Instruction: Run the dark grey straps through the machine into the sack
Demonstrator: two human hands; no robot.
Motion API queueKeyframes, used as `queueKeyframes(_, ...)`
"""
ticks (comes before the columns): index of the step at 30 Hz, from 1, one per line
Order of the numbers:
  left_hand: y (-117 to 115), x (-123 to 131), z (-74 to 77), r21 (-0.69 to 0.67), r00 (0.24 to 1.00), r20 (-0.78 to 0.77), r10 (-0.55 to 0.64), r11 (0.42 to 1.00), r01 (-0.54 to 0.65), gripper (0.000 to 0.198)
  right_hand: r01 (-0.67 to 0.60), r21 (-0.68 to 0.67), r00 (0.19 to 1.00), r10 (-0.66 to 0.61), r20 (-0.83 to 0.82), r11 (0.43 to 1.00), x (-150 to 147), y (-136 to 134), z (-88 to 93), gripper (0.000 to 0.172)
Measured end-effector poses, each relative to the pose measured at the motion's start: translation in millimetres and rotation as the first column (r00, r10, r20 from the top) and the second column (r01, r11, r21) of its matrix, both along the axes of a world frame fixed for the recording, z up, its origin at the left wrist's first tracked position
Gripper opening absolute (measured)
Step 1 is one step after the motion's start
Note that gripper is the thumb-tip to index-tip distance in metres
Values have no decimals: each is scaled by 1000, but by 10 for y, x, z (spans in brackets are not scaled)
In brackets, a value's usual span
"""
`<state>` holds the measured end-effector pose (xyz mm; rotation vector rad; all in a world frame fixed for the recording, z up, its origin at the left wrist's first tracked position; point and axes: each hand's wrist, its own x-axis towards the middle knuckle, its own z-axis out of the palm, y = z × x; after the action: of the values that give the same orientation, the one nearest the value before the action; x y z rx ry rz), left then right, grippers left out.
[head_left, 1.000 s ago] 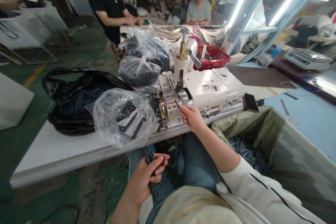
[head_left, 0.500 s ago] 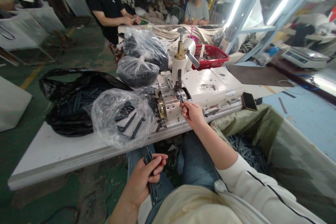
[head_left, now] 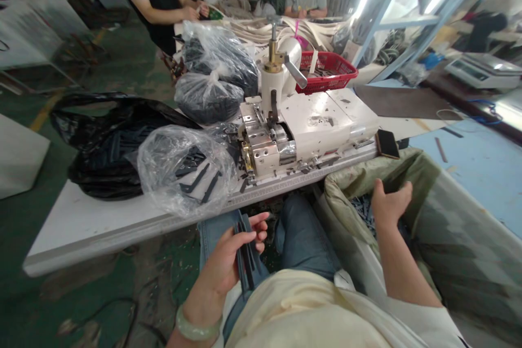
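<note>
My left hand [head_left: 232, 253] is closed round a small stack of dark, flat strips [head_left: 247, 263], held upright above my lap. My right hand [head_left: 389, 204] hovers over a bin lined with green cloth [head_left: 342, 182], thumb and fingers apart, with nothing visible in it. Inside that bin lie many dark strips [head_left: 362, 209], partly hidden by my hand. Ahead of both hands stands a cream bench machine [head_left: 330, 119] with a brass and steel column, apparently a leather skiver. Dark scraps are scattered on its top and along its base.
On the table's left [head_left: 101, 234] sit an open clear bag [head_left: 163, 174] and a black bag [head_left: 81, 174], both with dark strips. Tied bags [head_left: 207, 98] and a red basket [head_left: 326, 81] stand behind. A phone [head_left: 387, 144] lies right of the machine. Two people work beyond.
My right hand has left the front of the machine, moved right over the bin and opened. My left hand still holds the strips, tilted a little differently. The view has shifted slightly.
</note>
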<state>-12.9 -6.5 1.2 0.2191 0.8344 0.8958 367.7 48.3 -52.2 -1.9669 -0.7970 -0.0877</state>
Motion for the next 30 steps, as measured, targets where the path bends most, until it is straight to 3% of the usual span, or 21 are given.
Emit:
queueKeyframes(2,17,75,11,-11,999,6,-35,999,35,40,5,-71,996,2,94,997,54,-122,25,61)
queueKeyframes(4,32,158,25,-18,996,26,-87,996,87,42,-261,-119,963,250,-100,958,-187,-175,100,48)
queueKeyframes(5,35,197,35,-20,993,37,-112,993,113,43,-455,-108,872,417,-255,884,-397,-183,146,43)
queueKeyframes(7,25,261,58,-30,987,50,-156,987,157,44,-767,40,532,668,-521,641,-907,-182,237,37)
queueKeyframes(9,-7,297,79,-46,985,45,-167,985,169,41,-908,219,147,761,-632,357,-1408,-182,310,32)
queueKeyframes(11,-53,299,86,-68,991,19,-136,988,137,34,-919,349,-105,741,-664,183,-1787,-188,356,27)
queueKeyframes(12,-76,289,83,-77,993,3,-116,990,116,31,-910,388,-174,711,-681,149,-1915,-191,367,24)
queueKeyframes(13,-97,272,75,-80,995,-8,-101,992,100,30,-900,411,-217,671,-710,145,-2004,-191,371,23)
queueKeyframes(15,-125,225,53,-73,994,-2,-107,992,106,32,-885,418,-237,575,-783,205,-2088,-178,357,23)
queueKeyframes(20,-106,108,56,-50,977,39,-211,976,213,40,-692,431,-169,451,-877,579,-2019,-87,286,20)
queueKeyframes(22,-77,86,85,-74,973,-11,-232,970,230,36,-616,436,-174,427,-888,656,-1949,-53,275,18)
queueKeyframes(26,-30,77,109,-77,971,-107,-213,976,206,26,-584,440,-199,405,-892,682,-1825,-34,273,20)
queueKeyframes(30,-10,82,68,-13,986,-57,-159,987,158,24,-587,471,-227,425,-876,658,-1758,-81,241,20)
